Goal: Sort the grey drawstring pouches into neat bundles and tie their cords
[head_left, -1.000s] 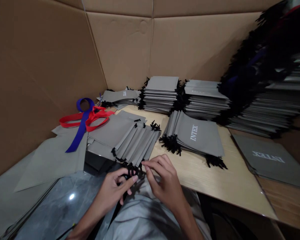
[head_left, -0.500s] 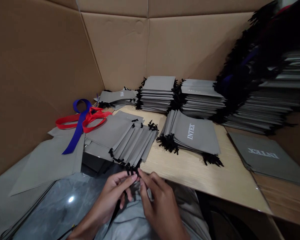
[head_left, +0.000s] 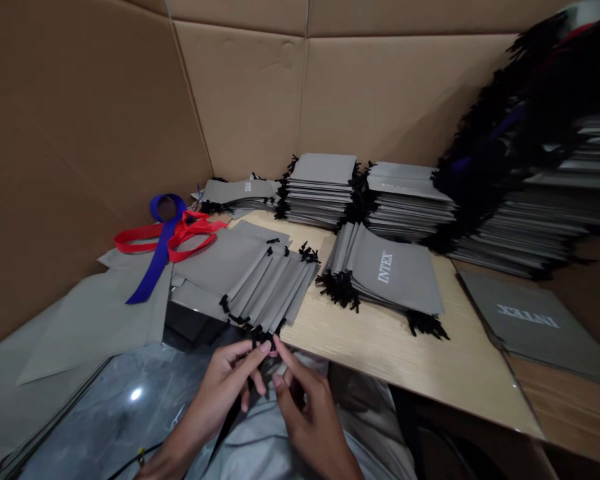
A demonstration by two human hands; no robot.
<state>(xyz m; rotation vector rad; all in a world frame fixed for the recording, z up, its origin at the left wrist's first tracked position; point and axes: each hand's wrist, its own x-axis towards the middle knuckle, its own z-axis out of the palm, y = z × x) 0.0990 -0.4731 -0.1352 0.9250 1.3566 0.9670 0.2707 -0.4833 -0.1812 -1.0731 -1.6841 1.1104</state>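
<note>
A fanned row of grey drawstring pouches [head_left: 253, 279] lies at the near edge of the wooden table [head_left: 390, 350], their black cords hanging toward me. My left hand [head_left: 233, 375] and my right hand [head_left: 303, 403] meet just below that row. Both pinch the black drawstring [head_left: 260, 335] of the nearest pouch between thumb and fingertips. A grey cloth [head_left: 275, 440] lies across my lap under the hands.
A fanned pile of INTEX pouches [head_left: 387, 273] lies at centre. Tall stacks of pouches [head_left: 323, 190] line the back and right. Red and blue ribbons [head_left: 167, 240] rest at left. Cardboard walls [head_left: 80, 133] enclose the table. A single INTEX pouch [head_left: 535, 327] lies at right.
My right hand has drawn back toward me and closer to the left hand, and both now pinch the cord together. The pouches have not moved.
</note>
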